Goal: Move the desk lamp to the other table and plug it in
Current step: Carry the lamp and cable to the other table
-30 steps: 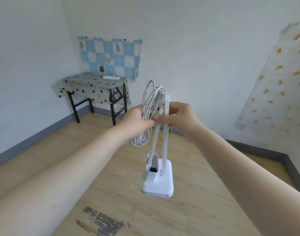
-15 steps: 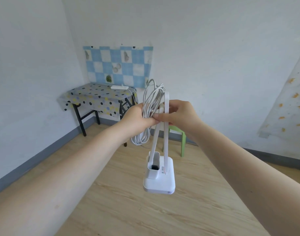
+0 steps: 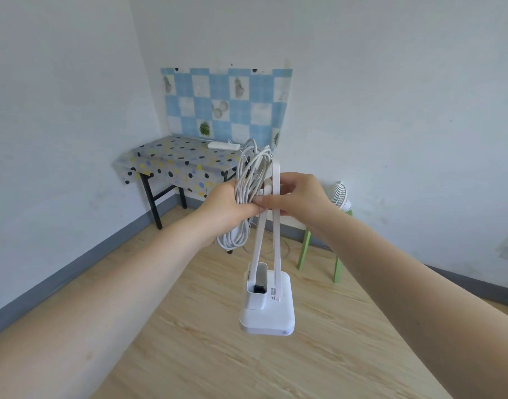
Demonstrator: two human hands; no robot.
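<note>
A small desk (image 3: pixel 172 159) with black legs and a dotted cloth is seen in the left corner, a white power strip (image 3: pixel 223 145) lying on it. In mid-air over the wooden floor (image 3: pixel 206 349), a coiled white cord (image 3: pixel 247 194) is gripped by the left hand (image 3: pixel 229 203). The folded white desk lamp (image 3: pixel 268 300) – base hanging downward – is pinched at its arms by the right hand (image 3: pixel 297 197). A green stool (image 3: pixel 304 249) carrying a small white fan (image 3: pixel 341 195) is seen at the right.

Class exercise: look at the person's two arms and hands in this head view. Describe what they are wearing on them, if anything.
Nothing is worn: the left hand and right hand have no gloves, and no rings, watch or bracelet show. Both forearms are bare right to the frame's edge, with no sleeve in sight.
</note>
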